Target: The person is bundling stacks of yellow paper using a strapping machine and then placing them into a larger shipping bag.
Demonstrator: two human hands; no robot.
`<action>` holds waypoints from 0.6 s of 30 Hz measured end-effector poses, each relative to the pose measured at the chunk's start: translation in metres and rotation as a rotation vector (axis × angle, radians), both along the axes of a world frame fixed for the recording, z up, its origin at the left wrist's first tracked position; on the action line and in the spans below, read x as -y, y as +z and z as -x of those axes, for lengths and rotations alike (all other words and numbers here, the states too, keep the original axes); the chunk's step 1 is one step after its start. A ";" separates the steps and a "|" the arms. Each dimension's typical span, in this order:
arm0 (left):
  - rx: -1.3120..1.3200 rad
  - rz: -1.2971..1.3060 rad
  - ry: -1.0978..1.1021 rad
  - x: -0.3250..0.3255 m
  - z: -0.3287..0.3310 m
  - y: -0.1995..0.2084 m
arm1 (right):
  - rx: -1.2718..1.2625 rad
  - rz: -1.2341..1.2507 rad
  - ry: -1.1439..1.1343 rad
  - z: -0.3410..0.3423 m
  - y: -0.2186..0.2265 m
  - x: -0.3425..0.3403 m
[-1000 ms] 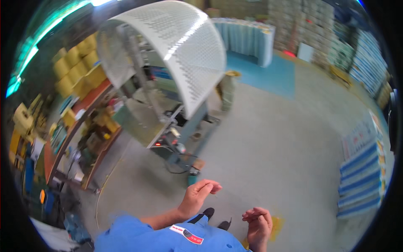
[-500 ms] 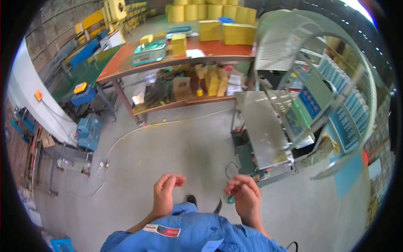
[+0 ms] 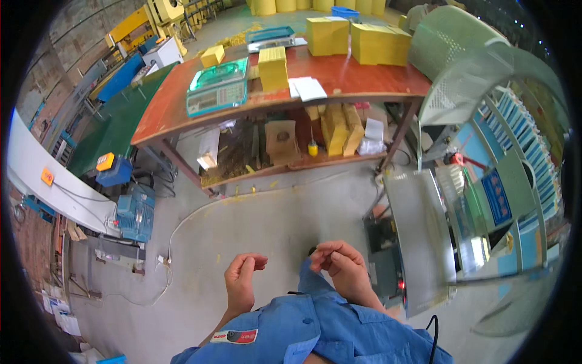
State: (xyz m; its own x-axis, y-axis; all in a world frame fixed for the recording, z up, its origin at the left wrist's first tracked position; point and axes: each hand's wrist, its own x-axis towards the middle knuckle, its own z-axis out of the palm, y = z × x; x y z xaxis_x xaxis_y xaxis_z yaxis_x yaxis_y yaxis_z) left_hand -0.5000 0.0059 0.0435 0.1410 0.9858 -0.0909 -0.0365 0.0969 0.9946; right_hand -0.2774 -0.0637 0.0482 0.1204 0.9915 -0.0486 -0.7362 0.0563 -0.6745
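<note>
In front of my waist, my left hand (image 3: pixel 244 280) hovers over the grey floor with its fingers loosely bent and nothing visible in it. My right hand (image 3: pixel 347 271) is raised beside it, half curled, the thumb near the fingers, and also bare. A gap separates the two hands, and neither touches anything. Ahead stands a red-topped table (image 3: pixel 370 79). On it are a green-topped weighing scale (image 3: pixel 216 100), a tall yellow stack (image 3: pixel 273 68) and several larger yellow stacks (image 3: pixel 379 45). White papers (image 3: pixel 310 89) lie at its front edge.
A metal-topped machine (image 3: pixel 421 236) stands right of my right hand, near a large pale green fan-like guard (image 3: pixel 454 54). At left are a blue motor (image 3: pixel 134 213) and a green bench (image 3: pixel 115 130). A white cable (image 3: pixel 176 233) crosses the floor. Another person (image 3: pixel 418 17) is at the back right.
My view has moved forward, so the table and scale look closer and larger. Both hands stay raised, and the right one has come slightly inward. A person now shows at the back right.
</note>
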 end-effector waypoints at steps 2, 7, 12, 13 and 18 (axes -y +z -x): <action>-0.041 -0.063 -0.011 -0.058 -0.034 0.003 | -0.006 0.025 -0.004 -0.032 -0.009 -0.052; 0.003 -0.194 -0.185 -0.166 -0.122 0.019 | 0.152 0.067 -0.074 -0.105 0.012 -0.158; -0.182 -0.401 -0.359 -0.262 -0.197 0.029 | 0.205 -0.015 -0.136 -0.156 0.024 -0.244; -0.214 -0.495 -0.413 -0.283 -0.209 0.022 | 0.207 -0.016 -0.149 -0.161 0.020 -0.262; -0.344 -0.862 -0.451 -0.417 -0.275 -0.012 | 0.238 0.182 -0.217 -0.189 0.001 -0.352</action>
